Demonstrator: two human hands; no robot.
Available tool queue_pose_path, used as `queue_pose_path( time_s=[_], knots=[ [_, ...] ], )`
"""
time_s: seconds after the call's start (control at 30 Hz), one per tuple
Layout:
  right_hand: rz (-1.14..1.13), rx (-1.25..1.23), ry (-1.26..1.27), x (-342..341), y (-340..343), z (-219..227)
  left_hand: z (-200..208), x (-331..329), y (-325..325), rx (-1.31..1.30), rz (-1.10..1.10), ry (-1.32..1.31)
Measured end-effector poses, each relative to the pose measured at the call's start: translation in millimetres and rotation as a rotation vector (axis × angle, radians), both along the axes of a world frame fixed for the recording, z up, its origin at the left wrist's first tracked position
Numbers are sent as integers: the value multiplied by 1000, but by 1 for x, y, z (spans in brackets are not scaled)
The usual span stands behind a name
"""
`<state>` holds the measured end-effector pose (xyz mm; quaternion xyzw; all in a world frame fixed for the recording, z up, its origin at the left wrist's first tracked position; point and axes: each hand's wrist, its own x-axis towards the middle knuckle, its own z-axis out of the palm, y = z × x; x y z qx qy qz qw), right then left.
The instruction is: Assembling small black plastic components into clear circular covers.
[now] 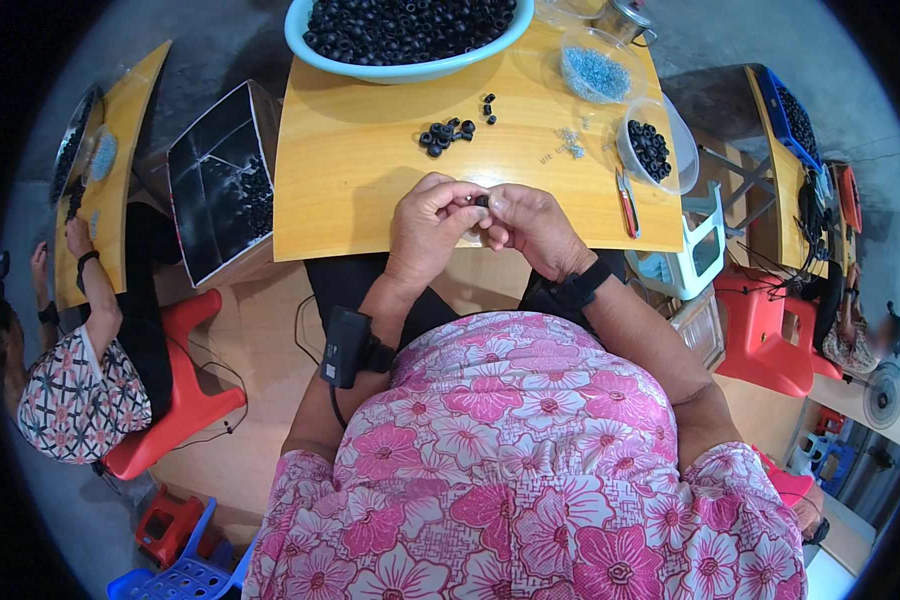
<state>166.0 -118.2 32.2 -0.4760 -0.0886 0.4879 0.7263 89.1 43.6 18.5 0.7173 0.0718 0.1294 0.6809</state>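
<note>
A small black round part (482, 201) sits between my fingertips over the near edge of the wooden table (370, 205). My left hand (428, 228) is closed, thumb and index finger pinching toward that part. From the other side, the thumb and fingers of my right hand (538, 225) grip it too. Farther up the table lies a loose cluster of black round parts (438, 140), with a few smaller black pieces (489, 110) in a row beyond. Right of these is a little scatter of tiny clear pieces (571, 143). A red-handled hand tool (628, 205) rests near the right edge.
A light-blue basin (410, 73) heaped with black parts stands at the far edge. Clear tubs at the right hold bluish pieces (597, 72) and black parts (649, 150). A black-lined box (205, 190) stands left. People sit at tables on both sides.
</note>
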Motion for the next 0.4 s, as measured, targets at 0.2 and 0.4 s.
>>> queue_pose_path(
  time_s=[0.2, 0.4],
  knots=[
    [-94, -129, -301, -10, 1, 6, 10, -2, 7, 123, -108, -34],
    [-106, -118, -566, -14, -1, -4, 19, -1, 13, 113, -254, 151]
  ],
)
